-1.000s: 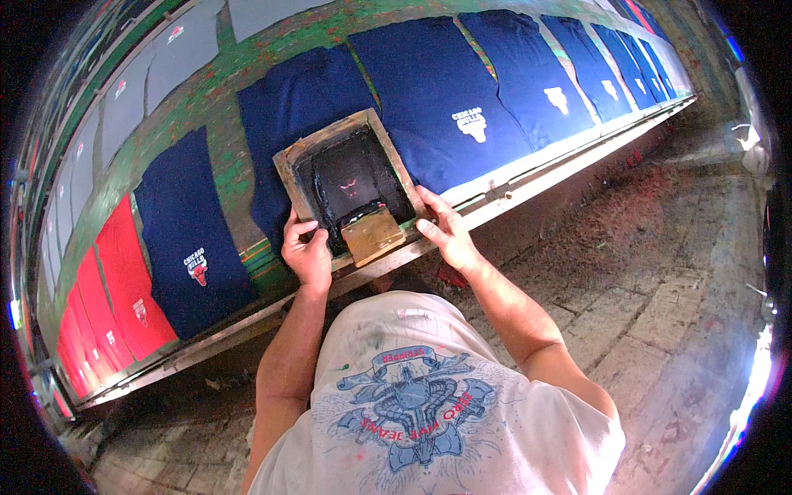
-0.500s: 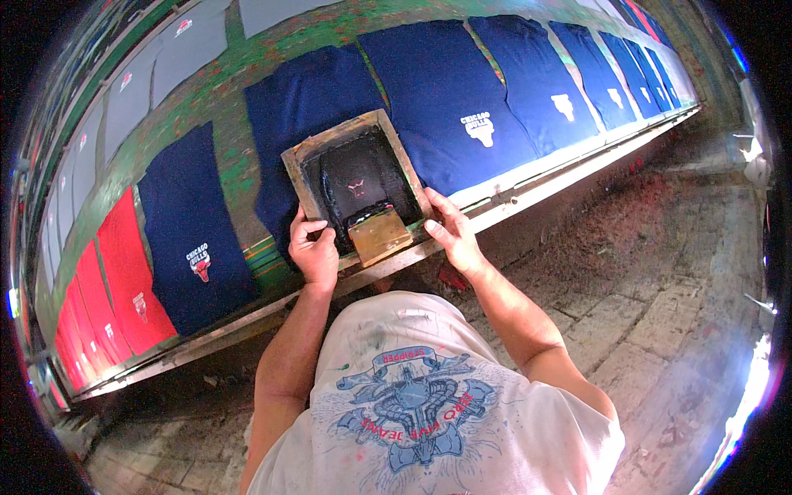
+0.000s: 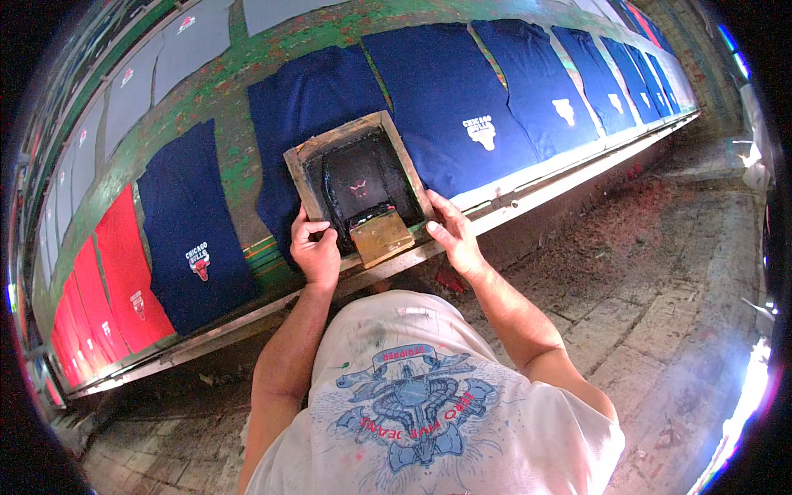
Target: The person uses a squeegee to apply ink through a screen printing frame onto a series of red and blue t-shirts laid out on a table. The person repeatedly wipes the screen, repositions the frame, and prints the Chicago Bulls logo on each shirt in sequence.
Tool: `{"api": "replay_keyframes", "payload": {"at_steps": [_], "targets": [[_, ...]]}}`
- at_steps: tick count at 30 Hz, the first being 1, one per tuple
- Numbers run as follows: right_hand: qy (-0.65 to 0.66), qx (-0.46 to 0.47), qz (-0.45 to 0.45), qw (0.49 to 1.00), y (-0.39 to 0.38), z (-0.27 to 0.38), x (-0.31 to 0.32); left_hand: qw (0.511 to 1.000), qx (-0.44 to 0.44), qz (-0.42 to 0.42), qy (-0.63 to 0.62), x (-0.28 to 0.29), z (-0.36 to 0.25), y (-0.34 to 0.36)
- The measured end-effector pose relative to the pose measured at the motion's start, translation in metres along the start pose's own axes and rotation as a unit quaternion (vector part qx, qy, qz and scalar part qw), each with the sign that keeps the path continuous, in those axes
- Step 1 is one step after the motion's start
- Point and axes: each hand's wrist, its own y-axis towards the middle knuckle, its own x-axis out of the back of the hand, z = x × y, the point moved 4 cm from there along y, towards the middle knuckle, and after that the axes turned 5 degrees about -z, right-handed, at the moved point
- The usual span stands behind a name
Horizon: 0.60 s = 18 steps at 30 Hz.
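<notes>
A wooden screen printing frame (image 3: 337, 134) lies on a navy fabric piece (image 3: 309, 78) at the near edge of the table. Inside it, the dark mesh (image 3: 353, 169) carries a small reddish bull-head outline. A squeegee with a wooden block handle (image 3: 381, 237) leans on the frame's near end. My left hand (image 3: 316, 253) grips the frame's near left side, thumb toward the inner edge. On the opposite side my right hand (image 3: 454, 238) holds the frame between thumb and fingers. The cloth directly under the mesh is hidden.
To the left lie a navy piece (image 3: 190, 181) with a white and red print and several red pieces (image 3: 128, 256). Navy pieces with white prints (image 3: 437, 74) continue rightward. Grey pieces (image 3: 194, 49) line the far side of the green table (image 3: 239, 165). Paved floor (image 3: 660, 322) lies at right.
</notes>
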Motion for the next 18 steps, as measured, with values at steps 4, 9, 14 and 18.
{"api": "replay_keyframes", "payload": {"at_steps": [4, 9, 14, 18], "targets": [[0.0, 0.002, 0.001, 1.0, 0.0001, 0.0014, -0.0001, 1.0, 0.003, 0.0, -0.024, -0.0002, 0.0002, 0.0], [0.031, -0.006, 0.001, 1.0, -0.0009, -0.0012, -0.0003, 0.999, 0.021, -0.002, -0.027, 0.0016, 0.0034, -0.0013], [0.032, 0.003, -0.005, 0.999, -0.0003, -0.004, -0.001, 0.999, 0.02, 0.001, -0.027, 0.0031, 0.0079, -0.0016], [0.004, 0.003, -0.008, 1.0, -0.0001, -0.0024, 0.0003, 1.0, 0.01, 0.002, -0.014, 0.004, 0.0072, -0.0016]]}}
